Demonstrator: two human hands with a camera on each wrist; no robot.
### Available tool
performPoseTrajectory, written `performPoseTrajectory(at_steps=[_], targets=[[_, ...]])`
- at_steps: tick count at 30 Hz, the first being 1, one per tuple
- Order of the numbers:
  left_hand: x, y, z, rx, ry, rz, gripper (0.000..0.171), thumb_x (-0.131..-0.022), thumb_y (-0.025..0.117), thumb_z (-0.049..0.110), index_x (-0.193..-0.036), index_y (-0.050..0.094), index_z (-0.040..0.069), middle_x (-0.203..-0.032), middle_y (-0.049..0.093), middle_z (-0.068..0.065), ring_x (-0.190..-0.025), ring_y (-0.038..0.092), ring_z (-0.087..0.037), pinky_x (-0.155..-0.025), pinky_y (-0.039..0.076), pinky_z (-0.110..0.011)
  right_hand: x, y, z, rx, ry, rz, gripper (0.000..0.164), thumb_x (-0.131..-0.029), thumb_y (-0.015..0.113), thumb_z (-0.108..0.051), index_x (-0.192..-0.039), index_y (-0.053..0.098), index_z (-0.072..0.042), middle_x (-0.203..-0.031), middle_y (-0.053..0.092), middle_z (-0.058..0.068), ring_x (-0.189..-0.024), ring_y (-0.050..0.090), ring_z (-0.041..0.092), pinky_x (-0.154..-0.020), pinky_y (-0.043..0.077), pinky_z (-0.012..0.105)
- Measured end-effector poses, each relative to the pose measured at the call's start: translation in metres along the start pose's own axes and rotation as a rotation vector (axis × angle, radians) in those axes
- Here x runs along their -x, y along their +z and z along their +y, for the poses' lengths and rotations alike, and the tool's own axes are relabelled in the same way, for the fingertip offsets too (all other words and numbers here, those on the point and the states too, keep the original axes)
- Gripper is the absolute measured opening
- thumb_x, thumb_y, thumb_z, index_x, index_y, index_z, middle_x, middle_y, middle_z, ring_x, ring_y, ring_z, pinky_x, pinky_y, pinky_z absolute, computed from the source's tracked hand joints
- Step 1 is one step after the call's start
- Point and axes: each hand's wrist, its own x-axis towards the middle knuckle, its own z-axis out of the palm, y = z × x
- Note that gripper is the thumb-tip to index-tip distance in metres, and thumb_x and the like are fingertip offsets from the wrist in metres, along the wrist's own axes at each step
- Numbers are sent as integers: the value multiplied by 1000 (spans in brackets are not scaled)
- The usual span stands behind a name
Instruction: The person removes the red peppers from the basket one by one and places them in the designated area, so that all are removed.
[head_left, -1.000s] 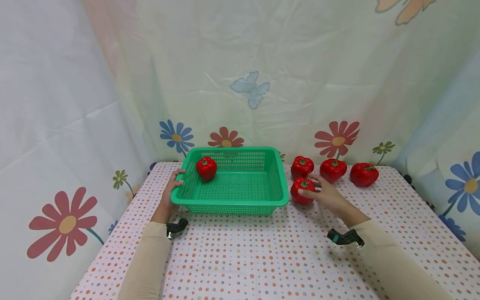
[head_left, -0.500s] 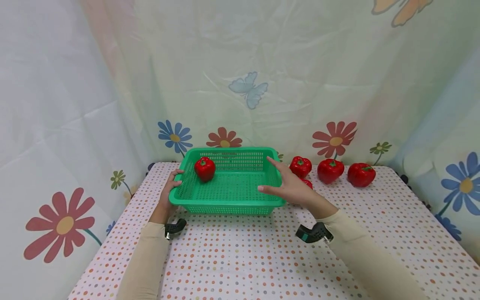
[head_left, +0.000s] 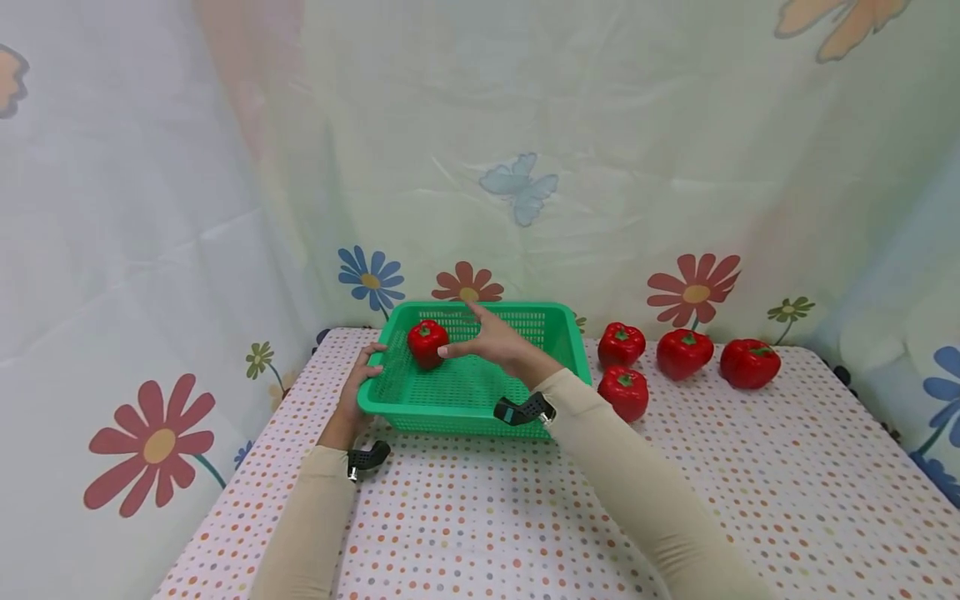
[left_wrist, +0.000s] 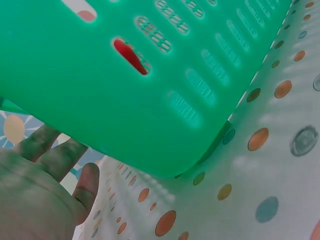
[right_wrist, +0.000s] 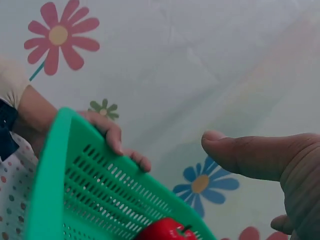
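A green plastic basket with slotted walls stands on the dotted tablecloth. In its left back part sits one red bell pepper with a green stem. My left hand holds the basket's left side, fingers hooked over the rim; the right wrist view shows those fingertips on the inner side. Over the basket my right hand is spread, thumb and fingers apart, holding nothing. Its thumb points toward the pepper in the head view and shows up close in the right wrist view.
Right of the basket lie several more red bell peppers: a near one, one behind it, and others farther right. A flowered curtain hangs along the table's back edge.
My right hand has let go of the near bell pepper right of the basket and moved left over the basket toward the pepper inside. The left hand stays at the rim.
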Motion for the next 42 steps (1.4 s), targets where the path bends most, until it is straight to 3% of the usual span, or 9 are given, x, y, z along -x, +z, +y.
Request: performPoseTrajectory(at_steps=[6, 10, 13, 16, 27, 34, 38, 42], targets=[[1, -2, -4, 8, -7, 26, 34, -96, 32, 15, -126, 38, 28, -156, 19, -12, -136, 29, -36, -101, 38, -43, -42, 20, 11, -81, -14, 9, 105, -82, 79, -26, -159, 8, -22, -166, 10, 9, -151, 15, 36, -112, 34, 55], [0, -1, -4, 9, -9, 9, 34, -96, 33, 15, -128, 37, 27, -157, 18, -13, -136, 29, -36, -102, 37, -45, -61, 25, 18, -137, 20, 69, 103, -82, 79, -24, -159, 10, -21, -166, 12, 10, -150, 16, 36, -112, 33, 56], [-1, -1, -3, 16, 0, 0, 34, -97, 33, 14, -129, 36, 25, -158, 17, -12, -136, 29, -35, -103, 37, -45, -71, 28, 21, -124, 34, 89, 103, -82, 79, -25, -159, 11, -20, -165, 13, 9, -150, 17, 36, -112, 33, 57], [-1, -3, -2, 15, 12, 20, 34, -96, 32, 13, -128, 37, 25, -156, 19, -12, -135, 29, -35, -103, 35, -44, -80, 34, 24, -81, 41, 57, 102, -81, 79, -27, -159, 12, -20, -165, 15, 9, -149, 19, 36, -112, 33, 56], [2, -3, 0, -2, -1, 9, 32, -96, 33, 16, -126, 37, 27, -158, 19, -12, -137, 31, -38, -102, 39, -46, -99, 48, 30, 221, 103, 14, 97, -79, 79, -37, -155, 24, -15, -153, 36, 18, -139, 36, 38, -107, 41, 52], [-1, -1, 3, -20, 12, 4, 35, -96, 33, 15, -129, 36, 25, -158, 18, -15, -136, 32, -38, -105, 37, -50, -101, 47, 28, 300, 159, 46, 95, -79, 78, -43, -149, 28, -3, -144, 44, 18, -130, 46, 34, -104, 46, 46], [-1, 0, 2, -16, 20, 5, 34, -96, 34, 14, -128, 36, 23, -158, 19, -15, -137, 31, -39, -106, 35, -51, -99, 47, 28, 323, 178, 73, 91, -81, 75, -48, -145, 31, -2, -140, 47, 18, -127, 48, 33, -103, 46, 46], [-3, 1, -1, -7, 23, -4, 33, -96, 32, 13, -127, 36, 25, -158, 19, -15, -138, 30, -39, -105, 35, -50, -97, 49, 30, 343, 196, 124, 97, -79, 72, -57, -147, 28, -3, -140, 46, 19, -128, 46, 36, -104, 44, 50]])
